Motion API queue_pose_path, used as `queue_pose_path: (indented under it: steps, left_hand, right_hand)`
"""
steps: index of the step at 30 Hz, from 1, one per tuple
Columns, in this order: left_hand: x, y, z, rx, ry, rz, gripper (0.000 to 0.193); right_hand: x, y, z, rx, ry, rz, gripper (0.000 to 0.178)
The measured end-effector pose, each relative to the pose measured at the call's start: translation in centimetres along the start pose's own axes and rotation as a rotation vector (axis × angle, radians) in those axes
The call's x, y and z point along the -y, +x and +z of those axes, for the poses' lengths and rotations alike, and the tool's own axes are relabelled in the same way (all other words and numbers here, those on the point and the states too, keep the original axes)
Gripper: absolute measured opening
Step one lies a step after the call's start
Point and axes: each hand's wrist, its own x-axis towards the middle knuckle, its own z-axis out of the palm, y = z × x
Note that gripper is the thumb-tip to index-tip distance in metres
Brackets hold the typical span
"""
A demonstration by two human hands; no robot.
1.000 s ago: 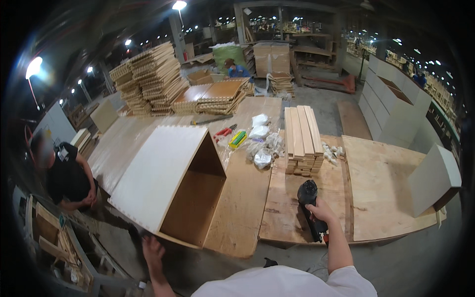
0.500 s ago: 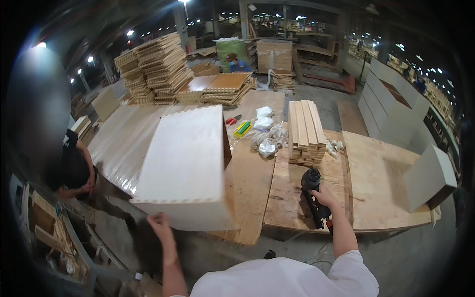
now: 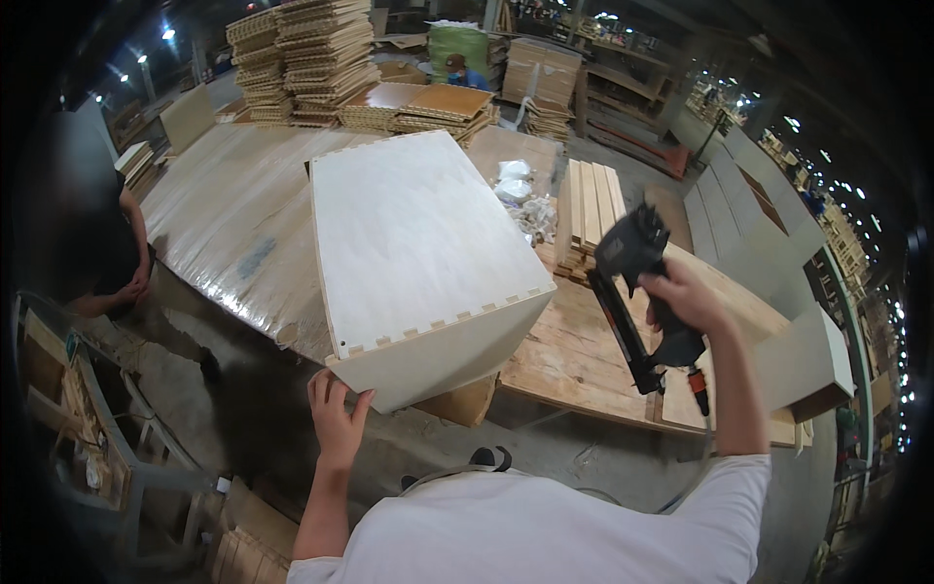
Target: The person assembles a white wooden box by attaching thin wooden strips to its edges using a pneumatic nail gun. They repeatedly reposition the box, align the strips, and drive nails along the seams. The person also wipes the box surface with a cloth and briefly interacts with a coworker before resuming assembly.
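A large white wooden box with finger-jointed edges sits at an angle on the worktable, one corner pointing at me. My left hand grips that near-left corner, thumb on the front panel and fingers round the side. In my right hand is a black air nail gun, held by its handle with the long magazine slanting down toward me. It is raised above the table, to the right of the box and apart from it. An air hose runs from its handle toward my body.
Light wooden slats are piled beyond the nail gun, beside white plastic bags. Another white box stands at the right end. Tall panel stacks rise at the back. A person stands at the left, near a film-wrapped surface.
The box has turned, its near corner swinging toward me. My left hand has closed on its corner. My right hand has lifted the nail gun off the table and up to the right.
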Motion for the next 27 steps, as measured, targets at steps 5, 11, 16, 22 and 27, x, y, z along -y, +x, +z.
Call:
queue_pose_path:
  steps: [5, 11, 16, 22, 27]
  left_hand:
    - [0.6, 0.0, 0.8, -0.043, -0.028, 0.026, 0.027]
    - [0.7, 0.4, 0.4, -0.02, -0.003, 0.054, 0.027]
    - [0.6, 0.3, 0.5, -0.031, 0.011, 0.059, 0.028]
    - [0.6, 0.2, 0.6, -0.047, 0.004, 0.059, 0.028]
    - [0.7, 0.0, 0.8, -0.043, -0.008, 0.041, 0.028]
  right_hand:
    - [9.3, -3.6, -0.9, 0.086, 0.054, -0.033, 0.036]
    - [13.5, -3.6, 2.2, 0.171, -0.063, 0.051, 0.033]
    - [13.6, -3.2, 2.0, 0.21, -0.095, 0.077, 0.038]
    - [14.1, -3.4, 2.5, 0.217, -0.11, 0.085, 0.039]
    - [13.5, -3.0, 2.4, 0.237, -0.13, 0.076, 0.033]
